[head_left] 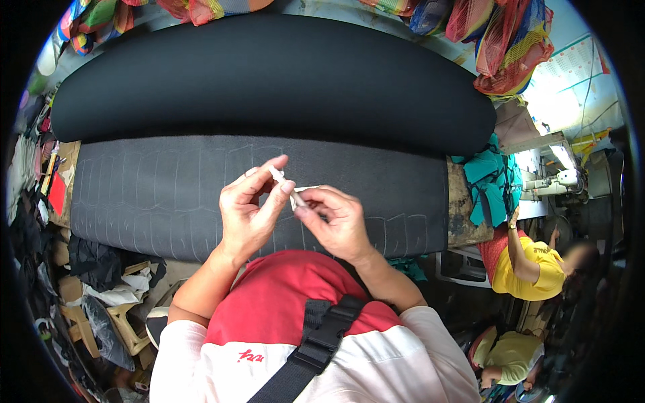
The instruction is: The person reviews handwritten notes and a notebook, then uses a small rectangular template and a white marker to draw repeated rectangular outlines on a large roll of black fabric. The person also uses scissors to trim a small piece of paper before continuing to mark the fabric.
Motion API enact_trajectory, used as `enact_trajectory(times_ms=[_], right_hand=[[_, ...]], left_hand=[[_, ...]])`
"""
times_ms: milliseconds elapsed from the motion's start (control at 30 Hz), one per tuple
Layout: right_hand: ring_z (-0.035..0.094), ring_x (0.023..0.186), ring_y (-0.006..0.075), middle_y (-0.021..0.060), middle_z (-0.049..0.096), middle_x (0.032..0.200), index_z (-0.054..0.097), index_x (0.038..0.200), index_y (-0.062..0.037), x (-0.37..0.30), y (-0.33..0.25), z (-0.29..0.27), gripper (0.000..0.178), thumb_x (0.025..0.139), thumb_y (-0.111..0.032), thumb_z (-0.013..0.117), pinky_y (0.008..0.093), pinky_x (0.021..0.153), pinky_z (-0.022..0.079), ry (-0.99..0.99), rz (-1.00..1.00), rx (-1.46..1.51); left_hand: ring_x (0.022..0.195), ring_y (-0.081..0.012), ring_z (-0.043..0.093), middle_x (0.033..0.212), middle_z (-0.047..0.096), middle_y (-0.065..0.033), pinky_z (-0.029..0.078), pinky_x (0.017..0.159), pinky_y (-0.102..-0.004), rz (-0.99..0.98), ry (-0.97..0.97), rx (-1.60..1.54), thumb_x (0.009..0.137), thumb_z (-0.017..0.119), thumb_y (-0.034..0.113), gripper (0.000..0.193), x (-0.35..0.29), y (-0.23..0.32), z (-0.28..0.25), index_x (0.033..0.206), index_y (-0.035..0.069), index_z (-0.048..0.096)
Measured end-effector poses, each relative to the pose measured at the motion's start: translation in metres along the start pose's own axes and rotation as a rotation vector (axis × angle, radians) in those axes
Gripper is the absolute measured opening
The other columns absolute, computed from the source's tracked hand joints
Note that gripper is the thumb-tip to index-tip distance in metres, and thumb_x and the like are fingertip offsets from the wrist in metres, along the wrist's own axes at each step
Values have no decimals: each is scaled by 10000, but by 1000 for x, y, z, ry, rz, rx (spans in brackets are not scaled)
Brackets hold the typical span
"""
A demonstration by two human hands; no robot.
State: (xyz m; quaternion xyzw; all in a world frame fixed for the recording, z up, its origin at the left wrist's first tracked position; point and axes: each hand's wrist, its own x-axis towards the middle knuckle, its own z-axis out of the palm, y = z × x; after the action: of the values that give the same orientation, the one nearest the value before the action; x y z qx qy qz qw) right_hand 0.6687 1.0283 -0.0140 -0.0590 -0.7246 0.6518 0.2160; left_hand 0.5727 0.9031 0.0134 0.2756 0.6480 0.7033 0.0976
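My left hand (pixel 247 207) is raised over the table and pinches a short white stick (pixel 276 174), which looks like chalk, between thumb and fingers. Close beside it, my right hand (pixel 338 220) is closed on a slim pale piece (pixel 298 199) whose kind I cannot make out. The two pieces meet or nearly meet between my fingertips. Under both hands lies dark grey cloth (pixel 154 174), spread flat and marked with rows of thin white outlines.
A thick roll of black fabric (pixel 269 80) lies along the table's far side. Teal cloth pieces (pixel 490 181) and a sewing machine (pixel 561 181) stand at right, where a person in a yellow shirt (pixel 534 269) sits. Scraps and a stool (pixel 127 329) crowd the lower left.
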Motion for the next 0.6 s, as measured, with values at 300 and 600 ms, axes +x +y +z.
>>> enact_trajectory(times_ms=[300, 600], right_hand=[[623, 724, 101, 96, 597, 894, 600, 919, 65, -3, -6, 34, 155, 777, 82, 658, 193, 587, 528, 113, -146, -124], [590, 596, 67, 70, 604, 763, 549, 940, 54, 0, -24, 73, 127, 847, 6, 620, 177, 516, 486, 56, 55, 130]], left_hand=[[730, -96, 601, 861, 667, -106, 512, 683, -220, -71, 186, -308, 819, 664, 8, 201, -8, -7, -13, 1015, -34, 648], [679, -86, 583, 773, 642, -61, 491, 628, -217, 13, 203, -347, 895, 583, 74, 129, -20, -5, -37, 923, -34, 648]])
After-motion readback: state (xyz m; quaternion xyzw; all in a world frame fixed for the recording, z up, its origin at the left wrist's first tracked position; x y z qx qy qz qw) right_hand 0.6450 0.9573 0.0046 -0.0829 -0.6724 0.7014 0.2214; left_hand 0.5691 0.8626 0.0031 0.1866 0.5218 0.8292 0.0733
